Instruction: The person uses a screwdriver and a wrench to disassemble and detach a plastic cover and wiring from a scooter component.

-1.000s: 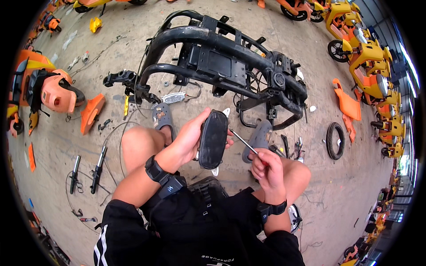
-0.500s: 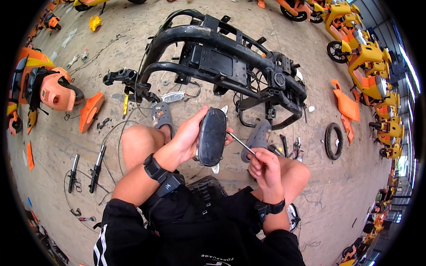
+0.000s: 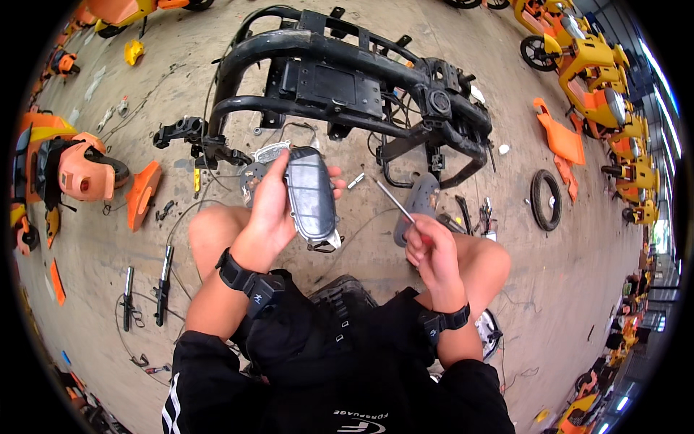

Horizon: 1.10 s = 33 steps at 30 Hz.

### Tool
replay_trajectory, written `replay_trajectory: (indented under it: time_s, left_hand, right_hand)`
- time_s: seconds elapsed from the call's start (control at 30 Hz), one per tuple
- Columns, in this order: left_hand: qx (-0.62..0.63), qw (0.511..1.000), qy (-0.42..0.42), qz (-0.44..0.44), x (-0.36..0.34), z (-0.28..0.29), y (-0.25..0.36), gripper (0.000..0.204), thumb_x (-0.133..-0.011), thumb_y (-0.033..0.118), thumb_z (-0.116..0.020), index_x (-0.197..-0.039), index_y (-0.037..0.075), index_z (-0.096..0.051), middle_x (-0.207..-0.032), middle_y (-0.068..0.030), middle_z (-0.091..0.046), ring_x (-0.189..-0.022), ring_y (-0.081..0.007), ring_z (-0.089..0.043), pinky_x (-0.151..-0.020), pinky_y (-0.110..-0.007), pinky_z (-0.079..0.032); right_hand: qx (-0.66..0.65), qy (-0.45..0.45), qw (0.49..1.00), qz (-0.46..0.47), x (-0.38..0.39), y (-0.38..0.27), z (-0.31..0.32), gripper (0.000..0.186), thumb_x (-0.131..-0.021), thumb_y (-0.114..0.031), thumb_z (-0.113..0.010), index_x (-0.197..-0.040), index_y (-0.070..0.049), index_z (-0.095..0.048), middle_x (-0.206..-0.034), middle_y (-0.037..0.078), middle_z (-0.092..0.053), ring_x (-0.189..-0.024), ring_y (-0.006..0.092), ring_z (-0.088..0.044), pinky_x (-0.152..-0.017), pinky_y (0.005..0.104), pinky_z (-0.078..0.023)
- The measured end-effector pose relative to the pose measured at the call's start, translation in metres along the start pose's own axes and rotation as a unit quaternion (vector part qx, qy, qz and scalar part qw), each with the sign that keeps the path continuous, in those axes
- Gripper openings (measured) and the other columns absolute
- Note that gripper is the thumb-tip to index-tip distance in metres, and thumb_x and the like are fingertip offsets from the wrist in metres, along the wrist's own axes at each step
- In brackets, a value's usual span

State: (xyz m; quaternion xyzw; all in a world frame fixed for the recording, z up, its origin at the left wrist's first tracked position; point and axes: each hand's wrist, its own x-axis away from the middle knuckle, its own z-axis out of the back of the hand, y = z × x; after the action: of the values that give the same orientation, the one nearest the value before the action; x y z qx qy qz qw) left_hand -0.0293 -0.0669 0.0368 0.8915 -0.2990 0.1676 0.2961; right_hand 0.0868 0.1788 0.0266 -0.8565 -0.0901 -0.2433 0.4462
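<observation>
My left hand (image 3: 269,199) is closed around an oval, dark-faced scooter instrument display (image 3: 312,195) with a pale housing behind it. The thumb lies along its left edge and fingertips show at its right. The face is glossy and catches reflections. To the right, my right hand (image 3: 431,249) grips a screwdriver (image 3: 395,201), its handle mostly hidden in the fingers. The metal shaft points up and left, its tip apart from the display. A clear lamp (image 3: 272,151) lies on the floor just beyond my left hand.
Ahead lies a bare black scooter frame (image 3: 336,83). Two shock absorbers (image 3: 163,286) rest at left, near an orange panel (image 3: 144,194). At right are a tyre (image 3: 546,200) and another orange panel (image 3: 560,137). Yellow scooters (image 3: 589,65) line the right side.
My left hand and the display have shifted left, with the display's face tilted differently. The screwdriver tip has come away from the display's right edge.
</observation>
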Motion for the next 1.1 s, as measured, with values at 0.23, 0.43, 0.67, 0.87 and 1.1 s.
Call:
replay_trajectory:
  time_s: [0.23, 0.43, 0.67, 0.87, 1.1]
  left_hand:
    - [-0.059, 0.998, 0.028, -0.004, 0.006, 0.004, 0.006, 0.057, -0.102, 0.048, -0.025, -0.123, 0.002, -0.051, -0.110, -0.0182, -0.064, -0.089, -0.0315, -0.066, -0.072, -0.043, -0.058]
    - [-0.063, 0.997, 0.033, -0.010, 0.010, 0.004, 0.010, 0.058, -0.101, 0.049, -0.027, -0.121, 0.002, -0.052, -0.107, -0.0179, -0.065, -0.089, -0.0318, -0.065, -0.074, -0.044, -0.056]
    - [-0.031, 0.999, 0.017, -0.015, 0.011, 0.020, 0.013, 0.046, -0.094, 0.038, -0.036, -0.111, -0.002, -0.053, -0.103, -0.0194, -0.064, -0.094, -0.0339, -0.065, -0.083, -0.048, -0.054]
    - [-0.028, 0.998, 0.031, -0.039, 0.017, 0.021, 0.017, 0.045, -0.096, 0.037, -0.038, -0.112, -0.003, -0.052, -0.103, -0.0195, -0.064, -0.096, -0.0340, -0.065, -0.085, -0.047, -0.054]
    - [-0.068, 0.995, 0.054, -0.041, 0.018, 0.012, 0.019, 0.045, -0.097, 0.037, -0.038, -0.117, -0.002, -0.050, -0.107, -0.0190, -0.064, -0.101, -0.0335, -0.064, -0.087, -0.044, -0.053]
  right_hand:
    - [-0.039, 0.073, 0.990, -0.114, -0.041, 0.035, 0.029, 0.029, -0.094, -0.016, -0.052, -0.119, -0.002, -0.057, -0.081, 0.003, -0.060, -0.058, 0.0114, -0.049, -0.050, 0.0255, -0.038]
    - [0.192, 0.160, 0.963, -0.102, -0.131, 0.100, 0.050, 0.024, -0.089, -0.016, -0.058, -0.107, -0.002, -0.063, -0.087, 0.004, -0.069, -0.059, 0.0110, -0.056, -0.049, 0.0249, -0.043]
    - [0.480, 0.257, 0.834, -0.091, -0.160, 0.206, 0.144, 0.021, -0.083, -0.015, -0.057, -0.081, -0.001, -0.072, -0.064, 0.007, -0.066, -0.048, 0.0142, -0.059, -0.043, 0.0293, -0.047]
    - [0.478, 0.271, 0.826, -0.128, -0.161, 0.234, 0.151, 0.021, -0.084, -0.014, -0.056, -0.086, -0.001, -0.073, -0.067, 0.008, -0.068, -0.049, 0.0150, -0.061, -0.045, 0.0308, -0.049]
    - [0.479, 0.273, 0.824, -0.131, -0.169, 0.241, 0.145, 0.022, -0.085, -0.019, -0.059, -0.090, -0.004, -0.074, -0.067, 0.010, -0.068, -0.055, 0.0200, -0.064, -0.055, 0.0336, -0.051]
